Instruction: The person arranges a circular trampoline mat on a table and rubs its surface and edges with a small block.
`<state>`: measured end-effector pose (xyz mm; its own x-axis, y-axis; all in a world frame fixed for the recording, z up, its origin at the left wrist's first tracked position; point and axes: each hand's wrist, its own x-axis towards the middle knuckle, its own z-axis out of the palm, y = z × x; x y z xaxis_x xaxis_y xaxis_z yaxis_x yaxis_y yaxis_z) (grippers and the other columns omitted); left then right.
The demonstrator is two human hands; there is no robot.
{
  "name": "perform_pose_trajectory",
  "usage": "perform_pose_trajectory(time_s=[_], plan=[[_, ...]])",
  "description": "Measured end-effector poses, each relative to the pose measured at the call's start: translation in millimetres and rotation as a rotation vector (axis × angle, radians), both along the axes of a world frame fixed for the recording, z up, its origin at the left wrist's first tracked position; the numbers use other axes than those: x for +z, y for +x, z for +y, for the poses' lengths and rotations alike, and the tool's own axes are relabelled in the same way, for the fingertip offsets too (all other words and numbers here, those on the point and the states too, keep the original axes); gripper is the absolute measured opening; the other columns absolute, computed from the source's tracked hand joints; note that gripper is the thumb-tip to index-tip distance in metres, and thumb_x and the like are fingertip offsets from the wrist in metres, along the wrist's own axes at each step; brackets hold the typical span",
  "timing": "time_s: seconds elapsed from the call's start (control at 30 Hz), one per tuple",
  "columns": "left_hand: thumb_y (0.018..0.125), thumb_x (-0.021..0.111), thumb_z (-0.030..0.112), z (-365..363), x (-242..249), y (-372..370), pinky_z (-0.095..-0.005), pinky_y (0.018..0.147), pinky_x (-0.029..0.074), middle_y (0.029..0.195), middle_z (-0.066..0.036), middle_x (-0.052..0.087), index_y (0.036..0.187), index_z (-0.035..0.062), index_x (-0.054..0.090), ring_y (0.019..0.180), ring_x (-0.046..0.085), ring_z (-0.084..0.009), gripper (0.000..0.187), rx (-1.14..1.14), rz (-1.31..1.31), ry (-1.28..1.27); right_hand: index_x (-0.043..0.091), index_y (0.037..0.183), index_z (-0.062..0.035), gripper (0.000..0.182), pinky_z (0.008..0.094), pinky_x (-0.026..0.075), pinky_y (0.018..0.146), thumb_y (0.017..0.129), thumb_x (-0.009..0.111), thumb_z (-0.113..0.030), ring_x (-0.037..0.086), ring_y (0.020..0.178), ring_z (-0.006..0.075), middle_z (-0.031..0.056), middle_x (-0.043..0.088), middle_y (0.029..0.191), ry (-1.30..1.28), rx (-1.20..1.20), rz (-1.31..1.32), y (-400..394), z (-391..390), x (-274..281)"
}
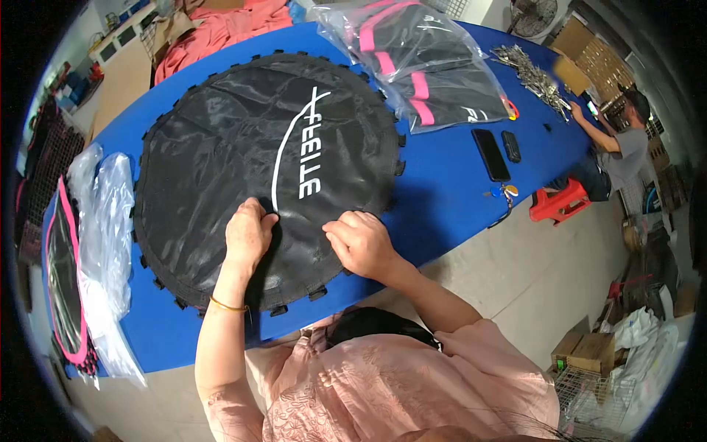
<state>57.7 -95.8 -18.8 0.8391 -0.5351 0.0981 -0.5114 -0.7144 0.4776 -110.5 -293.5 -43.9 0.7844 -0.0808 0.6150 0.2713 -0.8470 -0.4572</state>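
A round black trampoline mat (pixel 213 147) lies spread on the blue table, with white lettering across it and small black tabs around its rim. My left hand (pixel 249 232) is on the mat's near half, fingers closed on the fabric and thumb toward the right. Closer to the near right rim, my right hand (pixel 359 241) is curled, its fingers bunched on the same cloth. Between the two hands the fabric shows soft creases. The exact grip under the fingertips is partly hidden.
Clear-bagged black and pink pieces (pixel 427 66) lie at the back. Plastic bags (pixel 107 221) are on the left. A phone (pixel 490 155) and keys (pixel 508 191) sit right, metal parts (pixel 534 77) beyond. Another person (pixel 626 147) sits near a red stool (pixel 560 204).
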Motion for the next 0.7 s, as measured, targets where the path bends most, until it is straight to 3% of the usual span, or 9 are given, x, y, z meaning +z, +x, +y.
perform_pose_trajectory(time_s=[0.37,0.57,0.6,0.7], plan=[[0.086,0.082,0.014,-14.6,3.1,-58.4,-0.0520,0.076,0.058,0.093,-0.022,0.072,0.095,0.0013,0.062,0.088,0.072,-0.0440,0.025,-0.204,-0.019,-0.013,0.075,0.098,-0.0079,0.010,0.0448,0.052,0.075,0.089,0.075,-0.012,0.066,0.082,0.0330,0.0095,0.067,0.088,-0.009,-0.013,-0.015,-0.6,0.0,-2.3],[0.087,0.083,0.018,-0.3,-14.7,-33.5,-0.0521,0.075,0.056,0.092,-0.021,0.072,0.094,0.0028,0.062,0.087,0.071,-0.0446,0.026,-0.133,-0.084,-0.042,0.075,0.098,-0.0071,0.009,0.0448,0.052,0.075,0.091,0.075,-0.012,0.066,0.083,0.0329,0.0096,0.066,0.089,-0.013,-0.007,0.004,-1.7,-0.1,-3.8],[0.086,0.082,0.018,1.6,-11.3,-28.5,-0.0529,0.079,0.056,0.094,-0.024,0.073,0.092,-0.0005,0.063,0.091,0.071,-0.0457,0.027,-0.081,-0.023,-0.060,0.074,0.100,-0.0072,0.010,0.0446,0.051,0.076,0.092,0.075,-0.012,0.065,0.084,0.0322,0.0092,0.065,0.089,-0.010,-0.007,0.018,-2.5,-0.3,-6.8],[0.086,0.083,0.018,11.4,-10.9,-20.5,-0.0506,0.076,0.056,0.088,-0.022,0.072,0.090,0.0002,0.062,0.084,0.071,-0.0429,0.027,-0.061,-0.017,-0.053,0.074,0.102,-0.0068,0.012,0.0443,0.051,0.078,0.092,0.075,-0.013,0.065,0.086,0.0315,0.0091,0.064,0.089,-0.032,-0.021,0.025,-3.7,2.0,-6.3]])
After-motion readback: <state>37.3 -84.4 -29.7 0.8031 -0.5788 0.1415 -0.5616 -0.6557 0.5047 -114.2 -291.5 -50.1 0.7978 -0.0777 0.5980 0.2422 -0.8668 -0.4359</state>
